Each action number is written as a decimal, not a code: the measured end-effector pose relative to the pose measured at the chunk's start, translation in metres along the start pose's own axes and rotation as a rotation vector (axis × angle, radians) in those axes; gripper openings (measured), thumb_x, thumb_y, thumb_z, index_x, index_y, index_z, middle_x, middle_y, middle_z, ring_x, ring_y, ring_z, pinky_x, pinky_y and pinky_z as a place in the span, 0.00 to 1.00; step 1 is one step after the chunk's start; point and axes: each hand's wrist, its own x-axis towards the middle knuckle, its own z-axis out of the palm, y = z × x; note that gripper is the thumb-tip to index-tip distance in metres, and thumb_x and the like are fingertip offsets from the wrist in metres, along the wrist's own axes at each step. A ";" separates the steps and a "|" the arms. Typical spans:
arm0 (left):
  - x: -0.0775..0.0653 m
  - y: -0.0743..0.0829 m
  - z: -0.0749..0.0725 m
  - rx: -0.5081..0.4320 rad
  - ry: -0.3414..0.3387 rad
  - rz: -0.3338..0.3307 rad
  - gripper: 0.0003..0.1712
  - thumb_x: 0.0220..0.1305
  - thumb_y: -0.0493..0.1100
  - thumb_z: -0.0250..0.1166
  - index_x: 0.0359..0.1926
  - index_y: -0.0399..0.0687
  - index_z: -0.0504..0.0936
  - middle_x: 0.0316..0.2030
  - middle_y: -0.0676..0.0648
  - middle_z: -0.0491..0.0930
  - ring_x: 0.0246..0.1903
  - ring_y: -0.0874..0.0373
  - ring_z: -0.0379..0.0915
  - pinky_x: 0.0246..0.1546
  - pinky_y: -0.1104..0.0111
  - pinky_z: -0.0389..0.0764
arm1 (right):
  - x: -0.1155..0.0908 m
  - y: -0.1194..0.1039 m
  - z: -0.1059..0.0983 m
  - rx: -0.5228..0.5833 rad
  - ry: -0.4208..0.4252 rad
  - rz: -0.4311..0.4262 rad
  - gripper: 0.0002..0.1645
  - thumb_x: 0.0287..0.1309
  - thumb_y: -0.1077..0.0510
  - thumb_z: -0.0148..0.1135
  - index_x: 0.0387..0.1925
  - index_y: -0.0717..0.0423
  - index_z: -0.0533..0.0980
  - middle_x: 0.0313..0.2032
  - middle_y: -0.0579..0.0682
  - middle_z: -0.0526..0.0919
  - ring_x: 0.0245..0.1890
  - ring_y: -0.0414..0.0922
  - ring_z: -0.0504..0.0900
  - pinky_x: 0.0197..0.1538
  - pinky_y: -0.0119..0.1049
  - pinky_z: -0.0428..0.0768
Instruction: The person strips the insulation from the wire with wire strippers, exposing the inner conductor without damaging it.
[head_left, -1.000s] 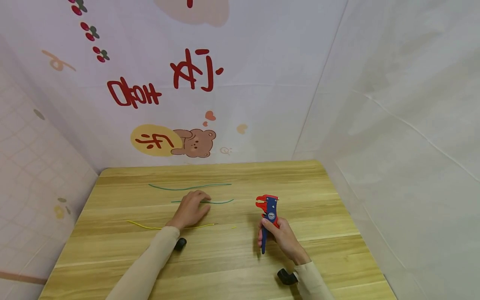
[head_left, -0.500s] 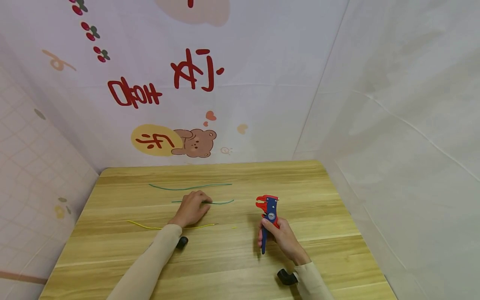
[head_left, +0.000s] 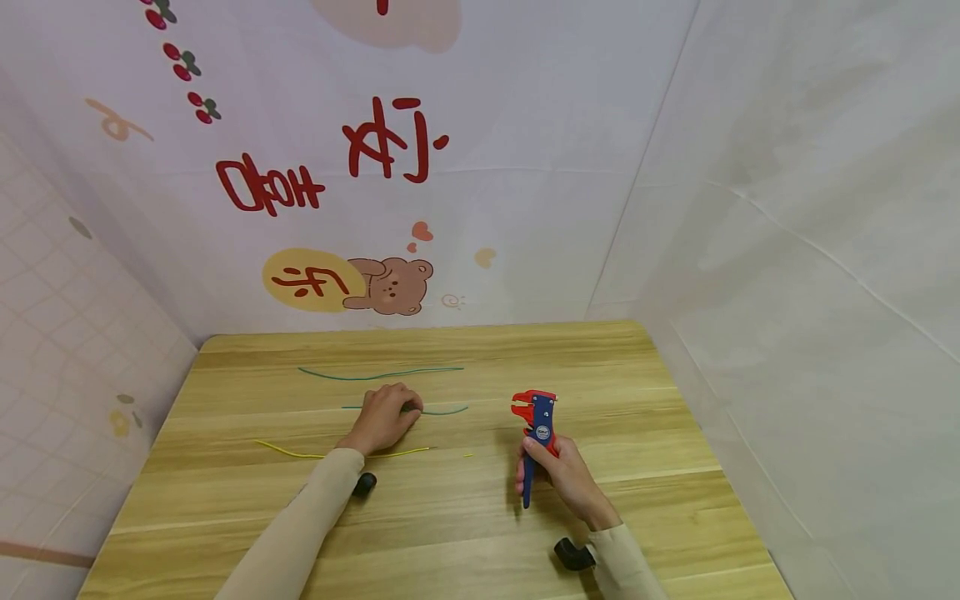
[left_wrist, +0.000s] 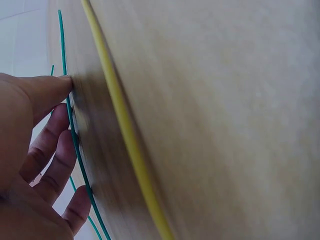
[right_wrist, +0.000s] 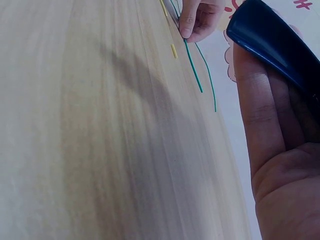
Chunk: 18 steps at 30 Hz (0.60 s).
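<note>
My left hand (head_left: 384, 417) pinches the nearer of two green wires (head_left: 448, 412) around its middle, thumb on the near side and fingers beyond. The left wrist view shows that green wire (left_wrist: 84, 167) running past the thumb tip and fingertips. Farther back lies the second green wire (head_left: 360, 380). Under the left wrist passes a yellow wire (head_left: 405, 452), its right end bared. At the right, my right hand (head_left: 572, 482) grips a red and blue wire stripper (head_left: 544, 421) by its handles, head pointing away, the red jaws apart with nothing between them.
A short yellow bit of insulation (head_left: 468, 455) lies right of the yellow wire. The wood-grain table (head_left: 450, 533) meets a printed cloth wall (head_left: 510, 208) at its back edge. Black wrist-camera mounts (head_left: 574, 553) stick out by both sleeves.
My left fingers have closed in on the nearer green wire, and it has shifted slightly toward me. The right hand and wire stripper have stayed put.
</note>
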 end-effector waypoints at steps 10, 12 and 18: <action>0.000 0.000 0.002 0.004 -0.008 0.007 0.03 0.76 0.40 0.75 0.40 0.52 0.91 0.41 0.50 0.87 0.46 0.48 0.81 0.55 0.43 0.73 | 0.000 0.000 0.000 0.004 0.002 0.007 0.35 0.92 0.46 0.52 0.56 0.83 0.69 0.34 0.48 0.91 0.32 0.43 0.94 0.44 0.44 0.95; 0.000 -0.002 0.004 -0.007 -0.007 0.013 0.04 0.77 0.40 0.74 0.41 0.52 0.90 0.41 0.50 0.87 0.45 0.49 0.79 0.54 0.44 0.71 | -0.001 0.000 0.000 0.005 0.002 0.012 0.35 0.92 0.46 0.52 0.56 0.83 0.70 0.34 0.48 0.91 0.32 0.43 0.94 0.44 0.44 0.95; -0.002 -0.006 0.005 -0.022 -0.003 0.041 0.03 0.79 0.40 0.72 0.43 0.52 0.89 0.40 0.51 0.85 0.42 0.52 0.76 0.52 0.46 0.68 | -0.001 -0.004 0.000 0.012 0.003 0.022 0.37 0.92 0.45 0.52 0.57 0.84 0.69 0.34 0.48 0.91 0.32 0.44 0.94 0.45 0.43 0.95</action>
